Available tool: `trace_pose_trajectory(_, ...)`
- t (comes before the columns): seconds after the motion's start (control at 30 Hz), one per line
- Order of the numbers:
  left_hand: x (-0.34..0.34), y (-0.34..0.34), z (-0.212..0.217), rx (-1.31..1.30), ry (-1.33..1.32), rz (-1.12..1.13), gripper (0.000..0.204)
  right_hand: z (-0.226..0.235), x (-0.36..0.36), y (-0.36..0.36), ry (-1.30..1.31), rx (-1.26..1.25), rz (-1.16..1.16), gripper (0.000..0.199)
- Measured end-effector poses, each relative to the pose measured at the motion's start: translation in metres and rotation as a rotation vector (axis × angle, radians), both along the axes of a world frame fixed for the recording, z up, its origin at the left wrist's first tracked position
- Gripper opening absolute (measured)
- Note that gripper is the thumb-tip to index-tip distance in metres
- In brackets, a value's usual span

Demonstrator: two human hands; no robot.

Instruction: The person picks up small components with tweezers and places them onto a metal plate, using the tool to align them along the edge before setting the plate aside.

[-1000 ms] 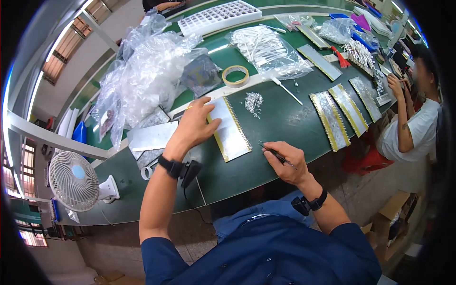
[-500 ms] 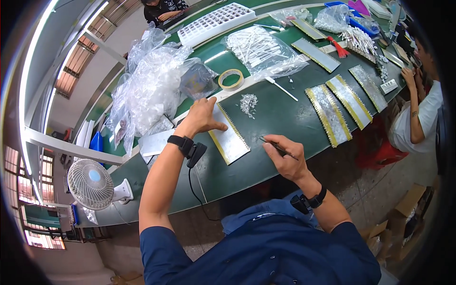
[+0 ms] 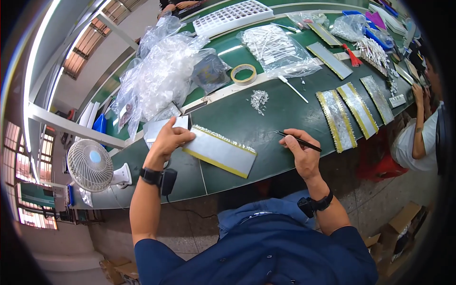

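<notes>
My left hand (image 3: 167,141) pinches the left end of a flat silvery plate (image 3: 221,149) with yellow tape along its long sides. A row of small, shiny pieces lines the plate's far edge. The plate lies slanted on the green table, its right end nearer to me. To the right of it, my right hand (image 3: 302,154) grips dark tweezers (image 3: 309,144), whose tips point left above the table, apart from the plate. Beyond the plate sits a little pile of small clear-white pieces (image 3: 259,99). A white-headed stick (image 3: 293,89) lies just right of that pile.
At the right are several similar taped plates (image 3: 336,121). A yellow tape roll (image 3: 243,75), a bag of white sticks (image 3: 275,47) and crumpled clear plastic (image 3: 161,71) stand farther back. A white fan (image 3: 90,166) is at the left. Another person's arm (image 3: 419,121) reaches in at the right.
My left hand has moved left and nearer, to the plate's end. The plate has turned from steep to more crosswise. My right hand has shifted right with the tweezers; the view has shifted slightly.
</notes>
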State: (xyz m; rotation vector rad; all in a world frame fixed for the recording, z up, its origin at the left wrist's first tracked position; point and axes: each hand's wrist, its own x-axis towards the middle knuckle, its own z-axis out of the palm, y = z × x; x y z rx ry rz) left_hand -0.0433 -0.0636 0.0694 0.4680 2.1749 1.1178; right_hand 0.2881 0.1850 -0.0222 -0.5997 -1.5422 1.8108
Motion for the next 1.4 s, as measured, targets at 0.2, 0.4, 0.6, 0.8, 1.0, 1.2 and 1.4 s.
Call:
trace_pose_trajectory(0.2,0.035,-0.07,-0.012,0.363,-0.094,0.364,0.127,-0.004,-0.002,0.0,0.026,0.003,-0.029,0.025)
trace_pose_trajectory(0.4,0.118,-0.081,-0.024,0.528,-0.201,0.593,0.125,-0.003,-0.006,0.0,0.019,0.01,-0.011,0.024)
trace_pose_trajectory(0.6,0.15,-0.085,-0.048,0.685,-0.119,0.814,0.123,-0.006,-0.007,0.002,0.031,0.008,0.0,0.025)
trace_pose_trajectory(0.8,0.196,-0.04,-0.054,0.774,-0.321,0.711,0.117,-0.006,-0.005,0.002,0.043,0.013,0.006,0.025)
trace_pose_trajectory(1.0,0.214,-0.067,-0.011,0.137,-0.577,0.29,0.072,-0.008,-0.005,0.002,0.025,-0.002,0.014,0.025)
trace_pose_trajectory(1.2,0.176,-0.012,0.006,0.072,0.944,-0.678,0.04,0.0,-0.004,0.003,-0.003,0.017,0.042,0.026)
trace_pose_trajectory(1.4,0.131,0.047,-0.022,-0.067,0.963,-0.887,0.062,-0.001,-0.007,0.006,0.026,-0.02,-0.051,0.025)
